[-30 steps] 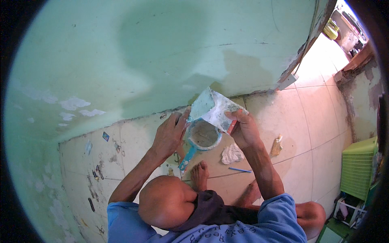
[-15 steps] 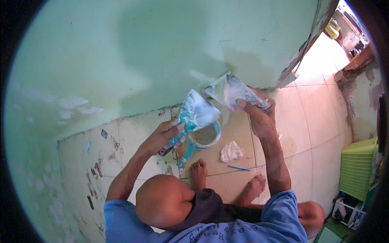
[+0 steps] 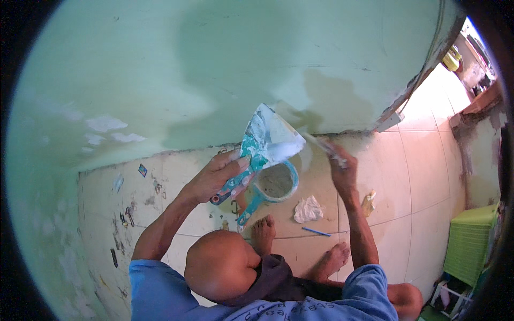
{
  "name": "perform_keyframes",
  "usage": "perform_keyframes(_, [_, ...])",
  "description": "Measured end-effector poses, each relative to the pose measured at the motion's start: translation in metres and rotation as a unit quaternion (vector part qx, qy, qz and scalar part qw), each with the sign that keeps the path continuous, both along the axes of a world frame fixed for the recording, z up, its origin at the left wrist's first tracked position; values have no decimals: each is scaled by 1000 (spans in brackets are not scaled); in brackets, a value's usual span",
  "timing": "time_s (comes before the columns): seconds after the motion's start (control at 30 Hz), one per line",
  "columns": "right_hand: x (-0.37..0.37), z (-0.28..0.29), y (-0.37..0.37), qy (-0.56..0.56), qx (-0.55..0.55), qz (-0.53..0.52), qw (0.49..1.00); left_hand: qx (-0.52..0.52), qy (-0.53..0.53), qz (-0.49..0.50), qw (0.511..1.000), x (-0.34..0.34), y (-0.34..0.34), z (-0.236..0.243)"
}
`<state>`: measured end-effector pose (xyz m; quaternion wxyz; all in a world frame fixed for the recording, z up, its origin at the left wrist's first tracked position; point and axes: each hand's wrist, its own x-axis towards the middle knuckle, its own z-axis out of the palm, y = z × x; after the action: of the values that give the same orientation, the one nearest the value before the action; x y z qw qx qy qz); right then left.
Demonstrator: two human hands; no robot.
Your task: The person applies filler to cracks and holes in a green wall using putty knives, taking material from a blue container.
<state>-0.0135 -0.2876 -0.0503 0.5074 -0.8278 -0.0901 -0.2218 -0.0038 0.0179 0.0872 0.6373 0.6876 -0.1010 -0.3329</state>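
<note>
Left hand (image 3: 222,174) closed around the handle of a putty knife (image 3: 276,139), its blade smeared white; right hand (image 3: 345,168) closed on a motion-blurred scraper (image 3: 324,147), just apart from that blade. The work looks partway: grey paste (image 3: 274,181) remains in the blue dipper (image 3: 295,182) below the putty knife, and pale patches mark the wall (image 3: 160,101) left of the left hand. The wall limits room ahead; tiled floor (image 3: 385,176) stretches right of the right hand.

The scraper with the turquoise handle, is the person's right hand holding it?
No, the left hand grips the scraper by its turquoise handle.
</note>
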Motion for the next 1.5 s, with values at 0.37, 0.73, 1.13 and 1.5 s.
perform_keyframes(0.37, [-16, 107, 26, -139, -250, 94, 954, 59, 15, 61, 996, -1, -9, -23])
perform_keyframes(0.73, [-16, 78, 27, -83, -328, 123, 933, 162, -67, 113, 978, 2, -10, -20])
perform_keyframes(1.13, [5, -27, -94, 11, 510, -191, 839, -22, -209, 225, 951, -13, -31, 42])
perform_keyframes(1.5, [60, -58, -87, -53, 461, -389, 796, 40, -226, 181, 956, -37, -55, 80])
